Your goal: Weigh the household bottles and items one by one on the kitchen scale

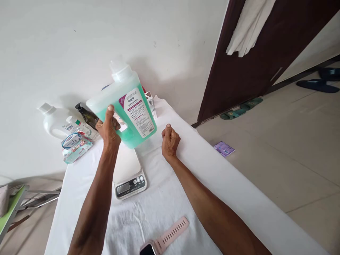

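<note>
On the white-clothed table by the wall, our left hand clamped the green jug above the scale; right hand fisted, empty

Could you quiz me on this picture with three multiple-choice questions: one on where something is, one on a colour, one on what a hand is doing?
1. Where is the scale?
A. on the floor
B. on the white cloth, under the raised jug
C. on the green shelf

2. What colour is the liquid in the jug?
A. green
B. red
C. yellow

3. What is the right hand doing?
A. holding the jug
B. pressing the scale
C. closed in a fist, holding nothing visible

Answers:
1 B, the scale lies on the cloth just below the jug.
2 A, pale green shows through the plastic.
3 C, the left hand grips the jug's handle; the right is curled apart from it.
</note>
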Tool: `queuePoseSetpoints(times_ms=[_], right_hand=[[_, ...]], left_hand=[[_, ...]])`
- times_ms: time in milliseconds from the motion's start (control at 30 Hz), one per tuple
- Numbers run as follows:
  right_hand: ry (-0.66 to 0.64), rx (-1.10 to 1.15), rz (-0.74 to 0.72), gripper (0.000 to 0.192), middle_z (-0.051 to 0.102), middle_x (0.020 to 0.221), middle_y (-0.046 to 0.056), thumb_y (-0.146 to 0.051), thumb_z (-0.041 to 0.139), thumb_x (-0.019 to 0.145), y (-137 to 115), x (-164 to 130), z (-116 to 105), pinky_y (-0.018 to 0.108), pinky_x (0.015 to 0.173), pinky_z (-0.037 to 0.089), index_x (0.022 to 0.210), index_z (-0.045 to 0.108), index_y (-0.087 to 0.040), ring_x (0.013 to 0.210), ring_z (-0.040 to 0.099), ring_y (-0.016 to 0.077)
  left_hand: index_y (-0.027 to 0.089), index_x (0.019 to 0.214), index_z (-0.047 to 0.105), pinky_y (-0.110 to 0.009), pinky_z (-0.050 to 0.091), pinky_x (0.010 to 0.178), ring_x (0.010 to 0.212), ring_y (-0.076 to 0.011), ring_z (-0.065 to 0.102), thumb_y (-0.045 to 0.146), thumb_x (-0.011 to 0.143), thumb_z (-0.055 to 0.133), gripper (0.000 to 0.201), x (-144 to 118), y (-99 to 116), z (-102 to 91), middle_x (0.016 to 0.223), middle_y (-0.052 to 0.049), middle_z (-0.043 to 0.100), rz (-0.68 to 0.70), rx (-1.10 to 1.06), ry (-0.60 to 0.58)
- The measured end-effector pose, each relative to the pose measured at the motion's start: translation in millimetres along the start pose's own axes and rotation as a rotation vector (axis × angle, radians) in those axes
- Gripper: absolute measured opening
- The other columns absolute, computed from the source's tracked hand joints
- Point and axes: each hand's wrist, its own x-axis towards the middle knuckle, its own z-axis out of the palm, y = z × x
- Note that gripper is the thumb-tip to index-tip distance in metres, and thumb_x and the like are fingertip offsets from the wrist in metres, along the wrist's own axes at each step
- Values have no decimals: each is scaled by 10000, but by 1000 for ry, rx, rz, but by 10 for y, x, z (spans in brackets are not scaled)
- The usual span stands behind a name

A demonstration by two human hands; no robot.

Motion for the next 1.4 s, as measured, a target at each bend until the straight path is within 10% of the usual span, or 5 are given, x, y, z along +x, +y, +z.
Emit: queuePoseSetpoints(times_ms=[367, 733, 900, 1100, 1400], right_hand=[[-101, -15, 46, 669, 622, 638, 50, -761, 229, 1038, 6, -11, -21, 373, 725, 494, 638, 461, -279, 628, 583, 220], [-585, -58, -165, 658, 713, 1428, 179, -704, 440, 1032, 189, -77, 30, 530, 1139, 514, 1339, 732, -200, 1343, 646, 339], [-608, -103, -132, 651, 703, 1435, 180, -695, 466, 1016, 155, -80, 2, 505, 1018, 588, 1346, 730, -200, 1216, 709, 336], [-590, -130, -87, 608, 728, 1357, 178, -703, 522, 974, 141, -107, 22, 480, 886, 608, 1268, 741, -218, 1091, 729, 338], [-577, -142, -91, 480, 757, 1164, 143, -657, 555, 927, 55, -117, 36, 470, 908, 591, 1023, 722, -217, 1034, 695, 306]], left_hand=[[248, 610, 255, -225, 183, 384, 430, -53, 245, 635, 801, 799, 694, 148, -609, 356, 550, 86, 233, -123, -90, 59], [241, 598, 250, -250, 241, 462, 470, -60, 238, 776, 785, 756, 760, 222, -760, 312, 544, 81, 233, -65, -76, 16], [225, 651, 480, -315, 458, 668, 657, -155, 514, 857, 927, 477, 689, 307, -739, -84, 659, -12, 516, 201, 240, -133], [222, 1022, 602, -412, 512, 990, 1046, -256, 637, 519, 943, 689, 319, 753, -331, -915, 1085, -101, 671, 482, 708, 234], [140, 1279, 520, -579, 406, 1173, 1432, -461, 512, 306, 812, 830, 585, 1468, -90, -1666, 1442, -294, 566, 78, 1257, 315]])
